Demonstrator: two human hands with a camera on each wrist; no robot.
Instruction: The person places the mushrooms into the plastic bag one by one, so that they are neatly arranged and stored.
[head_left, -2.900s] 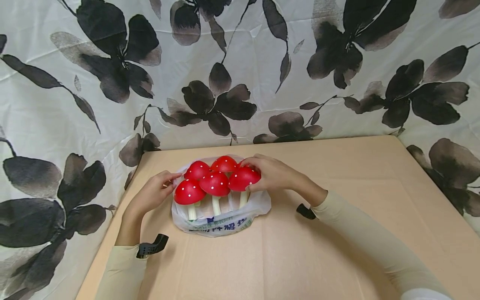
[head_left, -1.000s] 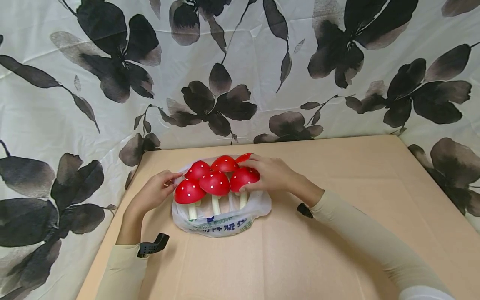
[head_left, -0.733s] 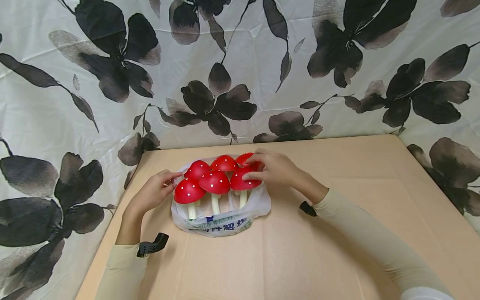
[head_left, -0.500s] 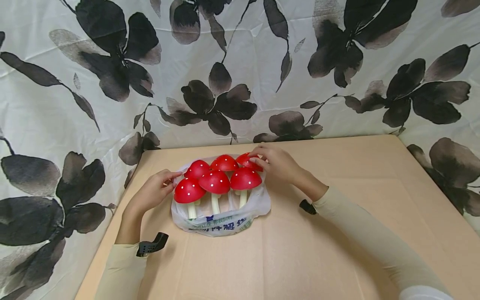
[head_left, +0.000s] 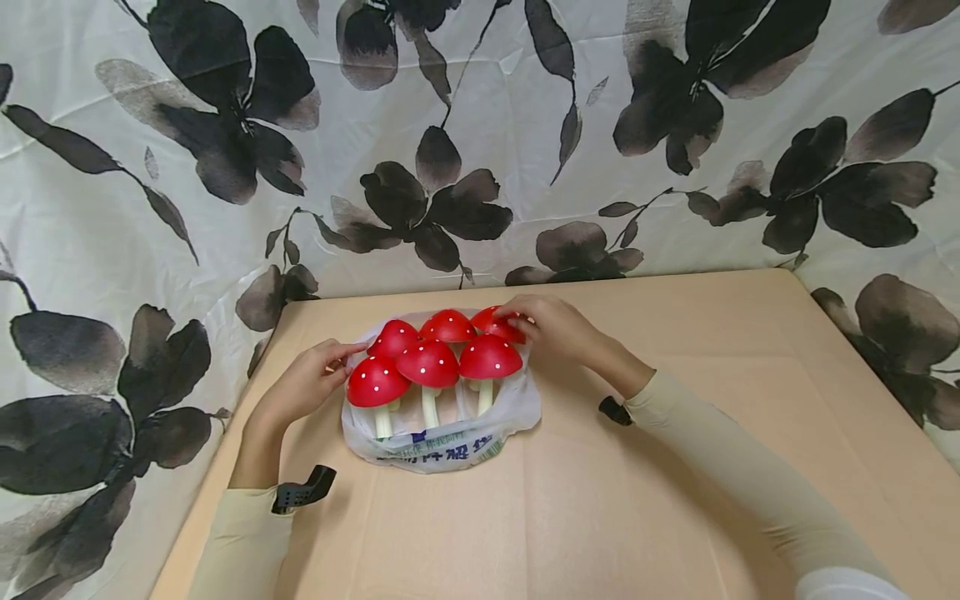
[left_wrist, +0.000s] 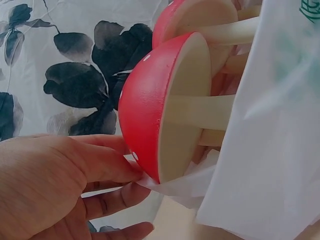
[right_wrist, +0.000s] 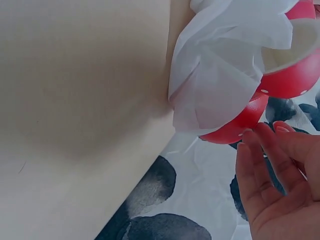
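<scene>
Several red-capped toy mushrooms with white dots and pale stems stand in a white plastic bag (head_left: 442,454), its rim folded down around them. My left hand (head_left: 303,383) is at the bag's left side; in the left wrist view its thumb and finger pinch the bag's edge beside a front mushroom (left_wrist: 145,110). My right hand (head_left: 562,325) reaches over the bag's back right corner. Its fingertips touch the back right mushroom (head_left: 489,320), whose red cap (right_wrist: 235,125) shows partly behind the bag in the right wrist view. The front right mushroom (head_left: 491,357) stands free of both hands.
The bag stands on a light wooden table (head_left: 637,517), towards its back left. A white cloth (head_left: 555,50) printed with dark flowers hangs behind the table and along its sides. Each wrist carries a small black camera mount (head_left: 303,490).
My right hand has left the front right mushroom and moved back to the back right one, uncovering the front cap. The left hand stays at the bag's edge.
</scene>
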